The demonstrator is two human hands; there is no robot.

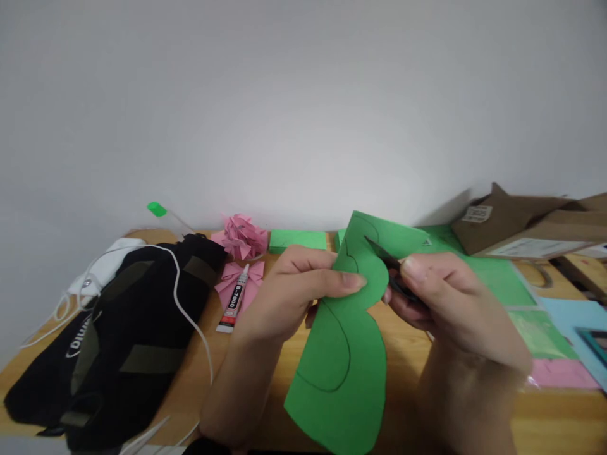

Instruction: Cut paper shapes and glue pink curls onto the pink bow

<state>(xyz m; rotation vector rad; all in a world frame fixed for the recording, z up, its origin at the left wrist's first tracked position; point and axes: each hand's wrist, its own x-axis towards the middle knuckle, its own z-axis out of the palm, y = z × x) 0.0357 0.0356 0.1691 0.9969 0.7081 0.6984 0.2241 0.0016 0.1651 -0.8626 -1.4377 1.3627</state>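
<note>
My left hand (308, 287) pinches a sheet of green paper (358, 360) near its middle, thumb on top. Curved pencil or pen lines run over the paper, and its right edge is cut into rounded lobes. In my right hand (446, 294) is a pair of dark scissors (389, 260), with the fingers closed round the handles. The blades lie across the upper part of the sheet, just above a rounded lobe, pointing up and left. My right palm and fingers hide part of the handles.
On the left lie a black bag (142, 354) and a white cable (176, 284). Behind my left hand are a pink paper flower (243, 237) and a B-7000 glue tube (233, 300) on folded pink paper. A cardboard box (526, 221) and packs of green paper (502, 281) stand at the right.
</note>
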